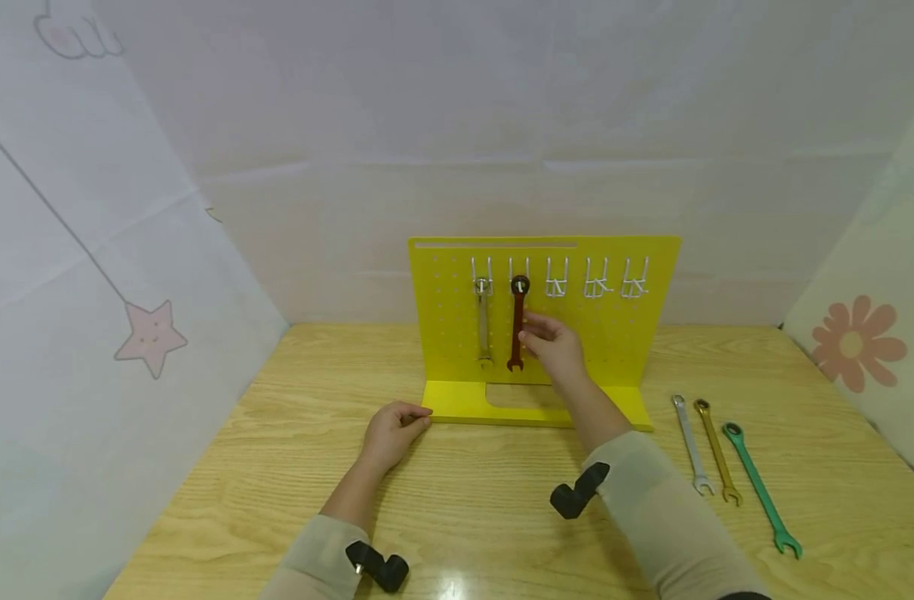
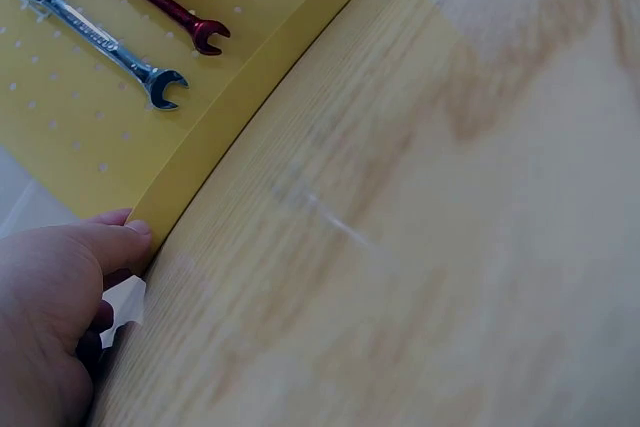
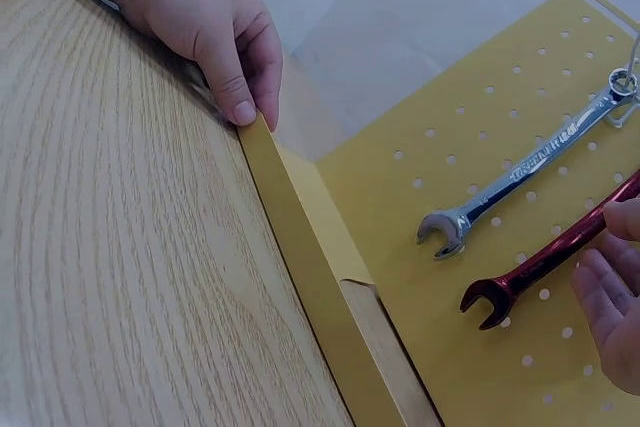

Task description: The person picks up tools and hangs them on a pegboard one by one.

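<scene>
A yellow pegboard (image 1: 457,333) stands upright on its base on the wooden table. My left hand (image 1: 391,435) pinches the front left corner of that base, thumb on the front lip (image 2: 200,152) and fingers behind. A red combination wrench (image 1: 517,329) hangs by its ring end on the second hook from the left. My right hand (image 1: 556,346) holds its shaft from the right, with the thumb (image 3: 622,217) against it and fingertips close by. To the left, a silver combination wrench (image 3: 540,159) hangs on the first hook, open end down.
Three white wire hooks, among them the far right hook (image 1: 635,279), hold no wrench. On the table to the right lie a silver wrench (image 1: 692,446), a gold wrench (image 1: 716,452) and a longer green wrench (image 1: 761,490). Pale cloth (image 1: 501,100) hangs behind and at both sides.
</scene>
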Demonstrator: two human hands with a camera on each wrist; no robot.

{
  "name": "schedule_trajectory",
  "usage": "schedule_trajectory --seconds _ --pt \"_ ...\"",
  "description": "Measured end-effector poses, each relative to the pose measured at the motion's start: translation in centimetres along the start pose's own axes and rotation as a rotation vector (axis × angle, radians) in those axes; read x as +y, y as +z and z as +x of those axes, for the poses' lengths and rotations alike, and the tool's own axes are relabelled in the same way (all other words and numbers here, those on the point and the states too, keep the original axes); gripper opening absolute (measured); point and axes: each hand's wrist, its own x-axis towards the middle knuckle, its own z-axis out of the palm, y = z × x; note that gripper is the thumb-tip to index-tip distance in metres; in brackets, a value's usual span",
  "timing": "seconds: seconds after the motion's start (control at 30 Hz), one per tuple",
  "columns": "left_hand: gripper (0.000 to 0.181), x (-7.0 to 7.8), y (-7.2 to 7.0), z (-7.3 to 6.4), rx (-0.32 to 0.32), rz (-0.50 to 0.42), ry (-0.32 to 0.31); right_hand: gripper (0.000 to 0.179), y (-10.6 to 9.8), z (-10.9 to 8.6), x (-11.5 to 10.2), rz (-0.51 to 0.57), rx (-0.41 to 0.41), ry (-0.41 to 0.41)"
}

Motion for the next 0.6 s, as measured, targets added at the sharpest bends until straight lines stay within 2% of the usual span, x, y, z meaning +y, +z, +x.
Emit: schedule_trajectory --seconds 0.23,0.47,0.6 --pt "0.011 -0.1 0.0 -0.1 0.025 0.03 0.059 0.044 -0.9 -0.4 0.1 -0.02 -0.029 0.003" --pt "0.013 0.1 -0.1 0.0 0.0 0.007 -0.003 0.043 -2.0 -1.0 0.2 -0.047 -0.033 0.001" --pt "0.012 0.2 -0.1 0.0 -0.001 0.012 -0.008 0.044 -2.8 -1.4 0.2 -0.069 -0.041 -0.016"
